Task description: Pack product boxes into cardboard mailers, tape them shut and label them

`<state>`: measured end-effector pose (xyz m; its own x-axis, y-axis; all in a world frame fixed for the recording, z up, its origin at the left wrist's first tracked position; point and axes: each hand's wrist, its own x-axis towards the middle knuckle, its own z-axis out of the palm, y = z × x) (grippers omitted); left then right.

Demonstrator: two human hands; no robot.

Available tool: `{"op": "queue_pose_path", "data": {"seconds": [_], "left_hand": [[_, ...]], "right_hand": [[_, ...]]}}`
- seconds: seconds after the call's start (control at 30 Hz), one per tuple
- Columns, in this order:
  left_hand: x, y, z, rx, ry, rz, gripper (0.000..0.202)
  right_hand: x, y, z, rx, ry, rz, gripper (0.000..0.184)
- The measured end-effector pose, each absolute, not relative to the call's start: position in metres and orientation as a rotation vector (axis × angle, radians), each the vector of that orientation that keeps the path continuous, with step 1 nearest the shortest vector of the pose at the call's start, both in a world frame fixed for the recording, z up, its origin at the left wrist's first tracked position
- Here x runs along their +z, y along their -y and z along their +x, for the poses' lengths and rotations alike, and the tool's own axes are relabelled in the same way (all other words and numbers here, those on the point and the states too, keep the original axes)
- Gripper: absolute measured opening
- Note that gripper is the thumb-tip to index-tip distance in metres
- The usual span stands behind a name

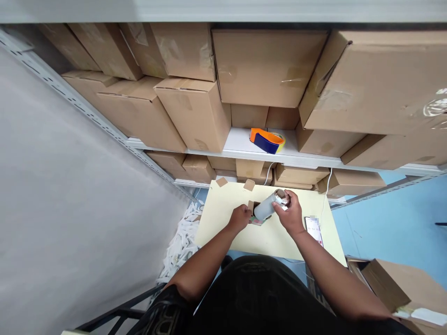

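Observation:
My right hand (290, 214) is closed around the far end of a white cylindrical bottle (264, 208), which lies tilted toward my left. The bottle's lower end goes into a small open cardboard box (252, 209). My left hand (240, 217) is closed on that box's left side and holds it on the pale yellow table (230, 204). Both hands are near the table's middle.
Two small cardboard scraps (249, 184) lie at the table's far edge. A phone (313, 229) lies at my right. An orange and blue tape dispenser (267, 139) sits on the white shelf (237, 142) among stacked cartons (268, 65). White paper strips (181, 242) litter the floor at the left. An open carton (391, 284) stands at the lower right.

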<state>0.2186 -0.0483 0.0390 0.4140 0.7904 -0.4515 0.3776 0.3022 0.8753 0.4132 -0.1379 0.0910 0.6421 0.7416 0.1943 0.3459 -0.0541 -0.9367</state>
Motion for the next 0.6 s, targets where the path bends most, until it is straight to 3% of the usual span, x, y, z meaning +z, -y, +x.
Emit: {"op": "queue_pose_path", "data": {"seconds": [0.37, 0.6], "left_hand": [[0.053, 0.058, 0.221, 0.265, -1.289, 1.436, 0.028], [0.058, 0.066, 0.224, 0.224, -1.293, 1.477, 0.026]], "right_hand": [[0.078, 0.148, 0.419, 0.343, 1.079, -1.862, 0.072], [0.081, 0.157, 0.411, 0.369, 0.843, -1.81, 0.073]]}}
